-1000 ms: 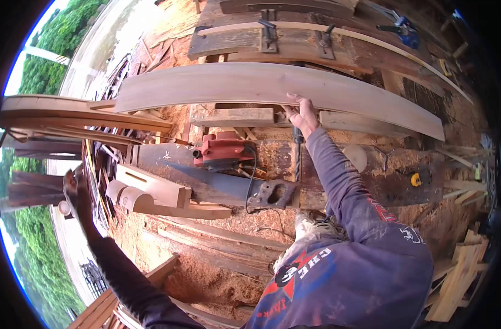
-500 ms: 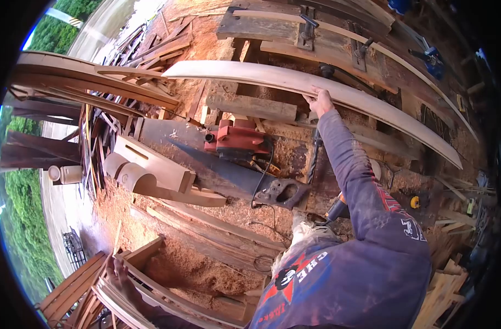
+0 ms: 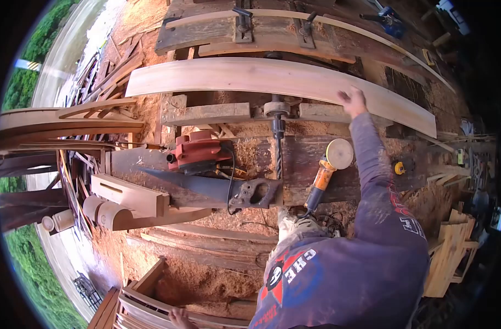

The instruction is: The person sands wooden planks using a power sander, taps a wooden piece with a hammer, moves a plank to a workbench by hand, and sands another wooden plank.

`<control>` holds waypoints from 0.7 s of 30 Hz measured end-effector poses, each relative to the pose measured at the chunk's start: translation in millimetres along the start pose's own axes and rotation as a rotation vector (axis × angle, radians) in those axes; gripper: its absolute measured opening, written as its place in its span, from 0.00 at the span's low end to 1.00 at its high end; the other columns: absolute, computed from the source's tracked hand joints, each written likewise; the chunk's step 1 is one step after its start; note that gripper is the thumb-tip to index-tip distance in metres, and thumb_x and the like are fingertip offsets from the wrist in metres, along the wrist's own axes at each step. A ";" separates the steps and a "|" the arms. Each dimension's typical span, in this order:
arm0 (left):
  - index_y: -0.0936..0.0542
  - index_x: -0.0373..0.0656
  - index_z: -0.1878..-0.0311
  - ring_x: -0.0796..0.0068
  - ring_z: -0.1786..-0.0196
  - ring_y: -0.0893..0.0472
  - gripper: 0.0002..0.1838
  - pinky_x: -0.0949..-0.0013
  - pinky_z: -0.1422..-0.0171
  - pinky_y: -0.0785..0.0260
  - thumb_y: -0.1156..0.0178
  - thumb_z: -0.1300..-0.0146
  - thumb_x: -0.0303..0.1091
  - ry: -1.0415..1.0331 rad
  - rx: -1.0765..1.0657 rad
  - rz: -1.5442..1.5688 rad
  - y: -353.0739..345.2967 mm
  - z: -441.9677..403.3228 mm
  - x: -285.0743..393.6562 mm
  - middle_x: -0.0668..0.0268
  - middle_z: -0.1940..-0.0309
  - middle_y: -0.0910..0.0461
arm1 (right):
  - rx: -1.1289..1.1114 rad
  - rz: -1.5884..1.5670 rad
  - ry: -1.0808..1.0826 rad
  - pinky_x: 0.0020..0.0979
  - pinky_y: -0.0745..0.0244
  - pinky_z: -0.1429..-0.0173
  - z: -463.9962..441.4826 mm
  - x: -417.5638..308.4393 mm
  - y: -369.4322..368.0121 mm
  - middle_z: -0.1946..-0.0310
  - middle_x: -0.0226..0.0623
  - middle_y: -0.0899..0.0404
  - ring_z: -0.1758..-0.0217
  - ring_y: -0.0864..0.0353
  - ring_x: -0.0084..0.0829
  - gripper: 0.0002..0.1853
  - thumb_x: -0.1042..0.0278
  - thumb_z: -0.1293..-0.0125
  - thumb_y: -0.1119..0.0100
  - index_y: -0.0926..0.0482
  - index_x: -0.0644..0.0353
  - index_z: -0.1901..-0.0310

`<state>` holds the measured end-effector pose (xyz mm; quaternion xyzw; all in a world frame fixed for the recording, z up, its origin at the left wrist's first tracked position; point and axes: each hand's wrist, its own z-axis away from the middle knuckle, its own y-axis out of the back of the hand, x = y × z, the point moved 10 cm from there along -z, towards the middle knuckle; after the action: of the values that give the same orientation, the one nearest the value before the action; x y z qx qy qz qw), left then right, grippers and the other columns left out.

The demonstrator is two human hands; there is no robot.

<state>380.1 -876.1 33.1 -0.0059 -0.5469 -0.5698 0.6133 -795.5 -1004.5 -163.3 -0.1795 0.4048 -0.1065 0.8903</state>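
Note:
A long, slightly curved pale wooden board [image 3: 234, 75] lies across the bench supports in the upper part of the view, its broad face toward me. My right hand [image 3: 354, 102] is over the board's near edge toward its right end, fingers apart and partly bent. I cannot tell how firmly it touches the wood. My left hand [image 3: 180, 318] shows at the bottom edge beside a slatted wooden frame [image 3: 146, 307]. Its visible fingers are spread, and the rest is cut off.
On the bench lie a red power planer [image 3: 198, 151], a handsaw [image 3: 206, 187], a drill bit [image 3: 278, 148], an orange angle grinder [image 3: 320, 183] with a round pad, and a yellow tape measure [image 3: 399, 168]. A thin strip [image 3: 338, 23] lies behind. Wood shavings cover much of the floor.
The board has turned to show more of its broad face. My right hand has loosened from its edge. My left hand has shifted right along the frame in view. The camera view has turned.

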 end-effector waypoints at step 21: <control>0.15 0.33 0.48 0.62 0.54 0.13 0.23 0.61 0.48 0.22 0.34 0.34 0.46 0.181 0.081 -0.321 -59.5 120.4 -161.9 0.53 0.55 0.11 | -0.333 1.273 -0.118 0.40 0.23 0.59 -177.5 -54.6 44.3 0.80 0.26 0.30 0.75 0.27 0.28 0.14 0.49 0.26 0.37 0.20 0.48 0.66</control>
<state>298.2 -708.9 -65.0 0.1574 -0.5061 -0.6358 0.5611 -963.7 -987.2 -251.9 -0.0459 0.3935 0.5146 0.7604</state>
